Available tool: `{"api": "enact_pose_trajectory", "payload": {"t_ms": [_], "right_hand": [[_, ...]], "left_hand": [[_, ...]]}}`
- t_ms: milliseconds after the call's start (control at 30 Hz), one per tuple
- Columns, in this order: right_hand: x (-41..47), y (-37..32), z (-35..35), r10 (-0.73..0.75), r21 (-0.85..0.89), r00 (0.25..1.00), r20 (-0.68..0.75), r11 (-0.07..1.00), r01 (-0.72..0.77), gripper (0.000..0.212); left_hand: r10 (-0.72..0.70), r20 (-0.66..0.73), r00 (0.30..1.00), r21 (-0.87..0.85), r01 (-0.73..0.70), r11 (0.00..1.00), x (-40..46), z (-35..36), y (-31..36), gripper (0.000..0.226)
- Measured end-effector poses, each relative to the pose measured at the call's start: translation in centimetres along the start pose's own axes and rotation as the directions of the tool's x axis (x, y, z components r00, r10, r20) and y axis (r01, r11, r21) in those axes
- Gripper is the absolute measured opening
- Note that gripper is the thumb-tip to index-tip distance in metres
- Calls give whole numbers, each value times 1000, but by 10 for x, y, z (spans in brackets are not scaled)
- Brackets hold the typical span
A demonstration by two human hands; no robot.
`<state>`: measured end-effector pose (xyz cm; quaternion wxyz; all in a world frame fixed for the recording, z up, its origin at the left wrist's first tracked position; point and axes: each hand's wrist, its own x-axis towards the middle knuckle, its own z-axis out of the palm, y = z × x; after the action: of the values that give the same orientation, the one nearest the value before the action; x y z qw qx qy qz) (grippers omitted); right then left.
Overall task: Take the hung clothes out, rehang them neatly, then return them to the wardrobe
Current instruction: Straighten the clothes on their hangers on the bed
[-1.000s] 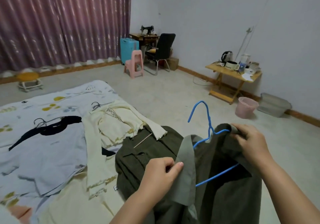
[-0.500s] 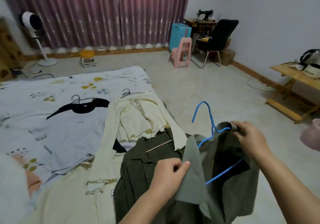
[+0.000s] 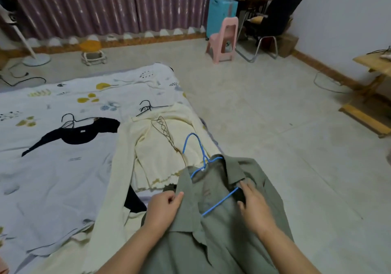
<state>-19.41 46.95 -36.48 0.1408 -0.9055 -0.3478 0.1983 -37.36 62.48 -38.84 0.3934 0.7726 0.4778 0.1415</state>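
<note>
The pale blue bedsheet printed with yellow and grey leaves spreads across the left half of my view, on the grey tiled floor. On it, nearest me, lies the olive-green collared shirt, its collar open towards the foot of the sheet. Beside it to the left is the cream long-sleeved knit top on a thin black wire hanger, and further left a light grey garment with a black neckline on another black hanger.

My left hand pinches the shirt's left front edge between thumb and curled fingers. My right hand has its fingers bent onto the fabric at the shirt's right shoulder; I think they grip the cloth there, though the fingertips are partly hidden. The thin blue wire hanger sits inside the neck opening, its hook poking out over the cream top.
</note>
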Motion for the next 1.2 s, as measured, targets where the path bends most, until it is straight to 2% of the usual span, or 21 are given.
{"api": "enact_pose_trajectory", "payload": {"t_ms": [167, 300, 333, 467, 667, 800, 867, 1033, 1200], "right_hand": [[28, -14, 51, 2, -93, 993, 118, 996, 10, 54], [36, -20, 71, 0, -156, 983, 183, 987, 29, 50], [37, -22, 72, 4, -168, 980, 200, 985, 30, 49], [37, -37, 70, 5, -199, 967, 255, 979, 48, 46], [20, -72, 47, -58, -333, 953, 296, 929, 160, 42], [-10, -91, 24, -110, -405, 947, 302, 885, 232, 37], [-32, -98, 14, -144, -392, 947, 287, 884, 253, 37], [-94, -117, -2, -223, -268, 926, 304, 913, 307, 39], [-160, -140, 3, -311, -260, 877, 366, 871, 417, 42]], "left_hand": [[-175, 66, 982, 203, 159, 966, 55, 17, -53, 47], [-343, 171, 924, 329, 275, 904, 66, 23, -73, 25], [-358, 184, 915, 352, 279, 894, 67, 23, -74, 27], [-312, 268, 911, 480, 154, 863, 71, 15, -58, 37], [-211, 395, 894, 408, 34, 912, 51, -9, -14, 36], [-129, 348, 928, 505, -70, 860, 11, -40, 7, 39], [-111, 310, 944, 534, -76, 842, -15, -57, 13, 37], [-128, 236, 963, 510, -11, 860, -91, -101, 14, 44], [-196, 117, 974, 492, 115, 863, -176, -142, -4, 51]]}}
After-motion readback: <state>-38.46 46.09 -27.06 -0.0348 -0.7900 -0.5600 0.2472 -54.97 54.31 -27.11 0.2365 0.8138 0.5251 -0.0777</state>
